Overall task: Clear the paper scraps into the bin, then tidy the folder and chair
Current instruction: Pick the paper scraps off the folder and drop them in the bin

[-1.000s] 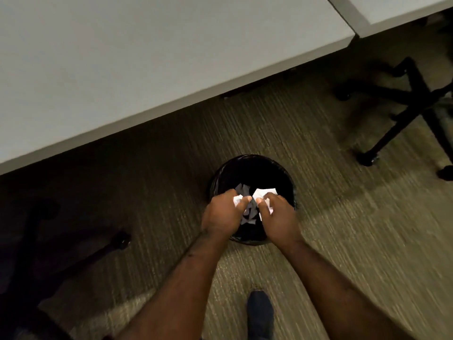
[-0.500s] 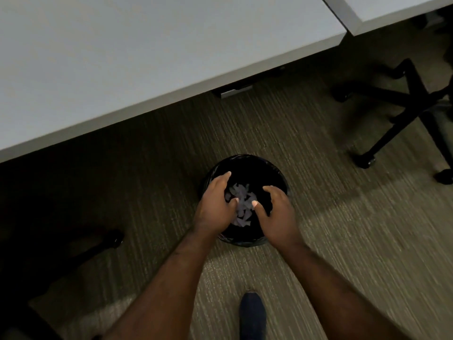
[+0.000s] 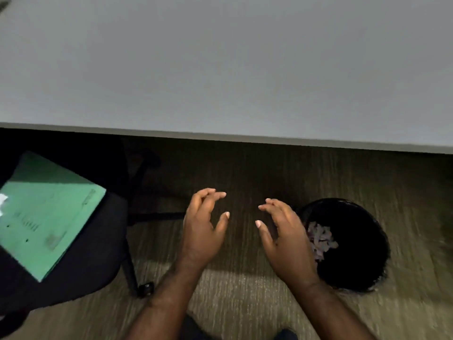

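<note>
A round black bin (image 3: 355,244) stands on the carpet at the right, with pale paper scraps (image 3: 321,238) lying inside it. My right hand (image 3: 284,239) hovers just left of the bin's rim, fingers spread and empty. My left hand (image 3: 203,229) is further left over bare carpet, also spread and empty. A green folder (image 3: 46,212) lies on the black seat of a chair (image 3: 98,253) at the left. A white scrap (image 3: 3,201) shows at the folder's left edge.
A large grey desk top (image 3: 220,65) fills the upper half, its front edge running across the middle. The chair's legs and a caster (image 3: 145,288) reach toward my left forearm. Olive carpet (image 3: 245,298) lies below my hands.
Both hands have let the scraps fall into the bin and pulled out to its left, fingers now apart. The view has swung left, bringing the chair and folder into sight.
</note>
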Available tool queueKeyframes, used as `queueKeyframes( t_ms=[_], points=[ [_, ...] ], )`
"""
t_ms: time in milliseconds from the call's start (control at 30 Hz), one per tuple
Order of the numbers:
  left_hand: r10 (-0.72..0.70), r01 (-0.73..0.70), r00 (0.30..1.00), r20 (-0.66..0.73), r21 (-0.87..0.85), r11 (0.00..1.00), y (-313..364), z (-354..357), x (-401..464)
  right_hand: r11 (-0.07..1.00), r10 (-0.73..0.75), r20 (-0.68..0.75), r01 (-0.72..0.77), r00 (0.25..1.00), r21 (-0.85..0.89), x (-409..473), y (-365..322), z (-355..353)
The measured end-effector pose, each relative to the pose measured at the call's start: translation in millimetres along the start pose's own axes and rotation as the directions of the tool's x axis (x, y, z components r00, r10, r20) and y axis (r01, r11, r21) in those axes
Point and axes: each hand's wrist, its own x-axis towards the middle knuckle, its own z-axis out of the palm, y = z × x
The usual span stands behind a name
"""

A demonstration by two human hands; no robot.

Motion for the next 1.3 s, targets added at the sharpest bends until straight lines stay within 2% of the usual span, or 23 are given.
queueKeyframes(
  t_ms=[267,367,467,567,733,867,1000,1067,1100,1167,1200,1233,1300],
  points=[
    [-0.168,0.189,0.956,-0.240,0.064,0.980,-85,-164,5,0.979,-0.200,0.165,0.202,0.966,0.004,45,-157,84],
    [-0.211,0.239,0.912,-0.353,0.039,0.970,-118,-217,4,0.968,-0.250,0.236,0.252,0.939,0.026,55,-209,121],
    [-0.311,0.349,0.849,-0.427,0.011,0.937,-157,-267,-3,0.955,-0.288,0.316,0.296,0.904,0.024,60,-254,158],
    [-0.424,0.458,0.783,-0.456,-0.040,0.888,-195,-310,-13,0.946,-0.310,0.374,0.324,0.874,0.026,62,-295,192],
    [-0.487,0.569,0.702,-0.519,0.000,0.822,-249,-362,-24,0.928,-0.351,0.456,0.370,0.818,0.051,59,-355,244],
    [-0.538,0.634,0.645,-0.544,-0.014,0.773,-281,-377,-24,0.900,-0.415,0.503,0.423,0.758,0.105,65,-384,280],
    [-0.622,0.712,0.609,-0.492,-0.007,0.702,-313,-380,-24,0.867,-0.467,0.545,0.481,0.697,0.128,78,-407,320],
    [-0.695,0.788,0.549,-0.464,0.011,0.615,-333,-379,-21,0.856,-0.482,0.565,0.498,0.670,0.140,86,-417,344],
    [-0.757,0.842,0.484,-0.440,-0.004,0.540,-344,-378,-19,0.850,-0.491,0.572,0.505,0.657,0.149,89,-420,355],
    [-0.893,0.932,0.280,-0.354,-0.122,0.340,-366,-377,-16,0.841,-0.502,0.596,0.516,0.627,0.165,97,-425,376],
    [-0.929,0.952,0.199,-0.311,-0.164,0.258,-377,-376,-12,0.837,-0.505,0.604,0.520,0.616,0.169,102,-426,386],
    [-0.939,0.962,0.169,-0.298,-0.158,0.224,-388,-373,-9,0.836,-0.504,0.612,0.521,0.609,0.170,106,-423,395],
    [-0.917,0.972,0.189,-0.351,-0.068,0.226,-406,-365,-1,0.834,-0.497,0.640,0.525,0.586,0.167,115,-416,409]
  ],
)
